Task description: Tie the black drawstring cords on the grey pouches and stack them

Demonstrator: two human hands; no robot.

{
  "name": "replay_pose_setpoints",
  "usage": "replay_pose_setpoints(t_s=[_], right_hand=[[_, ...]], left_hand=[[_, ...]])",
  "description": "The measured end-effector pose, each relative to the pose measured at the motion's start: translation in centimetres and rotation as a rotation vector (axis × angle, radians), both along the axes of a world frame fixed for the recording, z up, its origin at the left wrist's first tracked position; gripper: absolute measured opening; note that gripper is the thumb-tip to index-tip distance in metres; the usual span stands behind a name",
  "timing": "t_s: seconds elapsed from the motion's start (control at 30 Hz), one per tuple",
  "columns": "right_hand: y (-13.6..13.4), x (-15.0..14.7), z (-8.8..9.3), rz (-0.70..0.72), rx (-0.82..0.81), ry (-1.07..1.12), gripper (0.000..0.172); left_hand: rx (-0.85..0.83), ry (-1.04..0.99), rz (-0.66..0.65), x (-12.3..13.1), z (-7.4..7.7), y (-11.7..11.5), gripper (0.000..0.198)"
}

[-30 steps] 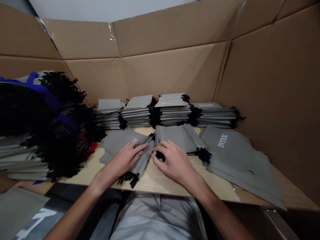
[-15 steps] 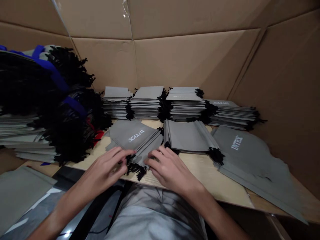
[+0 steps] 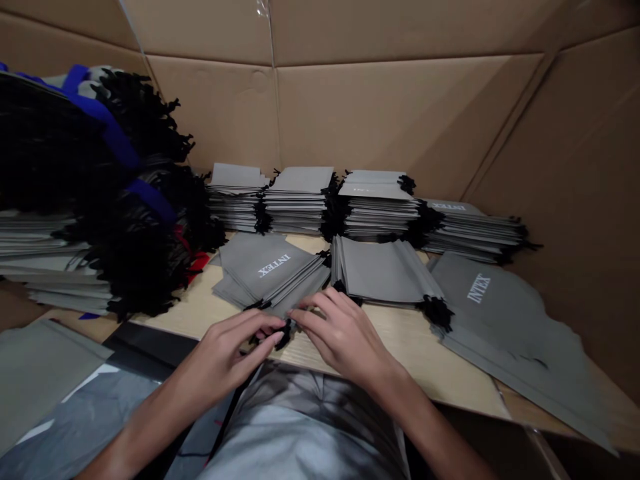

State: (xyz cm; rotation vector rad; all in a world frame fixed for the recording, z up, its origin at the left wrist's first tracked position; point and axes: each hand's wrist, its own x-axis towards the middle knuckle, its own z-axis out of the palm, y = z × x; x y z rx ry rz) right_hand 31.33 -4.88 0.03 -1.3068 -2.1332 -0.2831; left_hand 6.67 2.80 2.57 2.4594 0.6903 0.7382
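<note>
My hands meet at the front of the light wood board [image 3: 400, 343]. My left hand [image 3: 225, 350] and my right hand [image 3: 340, 330] pinch the black drawstring cords [image 3: 283, 332] at the near end of a grey INTEX drawstring bag pile [image 3: 267, 272]. The cords are partly hidden by my fingers. To the right of my right hand lies a second grey bag pile [image 3: 385, 270] with its black cords bunched at the near corner. Farther right, a loose grey bag [image 3: 500, 313] lies flat, printed INTEX.
Several neat stacks of grey bags [image 3: 380, 213] line the board's back. A tall heap of bags with black cords [image 3: 140, 247] and blue straps rises at the left. Cardboard walls [image 3: 400, 120] surround the board. A grey sheet [image 3: 40, 373] lies low at the left, above my lap.
My hands have drawn closer together and now pinch the black cords at the near end of the left pile. The view has shifted slightly as my head moved.
</note>
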Motion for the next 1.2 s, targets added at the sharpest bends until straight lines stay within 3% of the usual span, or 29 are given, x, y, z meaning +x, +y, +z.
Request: replay_pose_setpoints(t_s=[0.3, 0.47, 0.73, 1.03, 1.2], right_hand=[[-0.1, -0.4, -0.2, -0.014, -0.003, 0.064, 0.020], [0.1, -0.9, -0.5, -0.055, 0.024, 0.124, 0.021], [-0.1, -1.8, -0.9, 0.001, -0.163, 0.551, 0.007], [-0.1, -2.0, -0.3, 0.072, -0.388, 0.919, 0.003], [-0.2, -1.9, -0.2, 0.133, -0.389, 0.954, 0.015]], left_hand=[[0.213, -0.042, -0.078, 0.5, -0.2, 0.3, 0.011], [0.167, -0.059, -0.058, 0.9, -0.7, 0.3, 0.010], [0.116, -0.157, -0.024, 1.8, -1.1, 0.1, 0.009], [-0.276, -0.233, 0.064, 1.9, -1.3, 0.1, 0.010], [-0.391, -0.291, 0.131, 2.2, -1.1, -0.1, 0.012]])
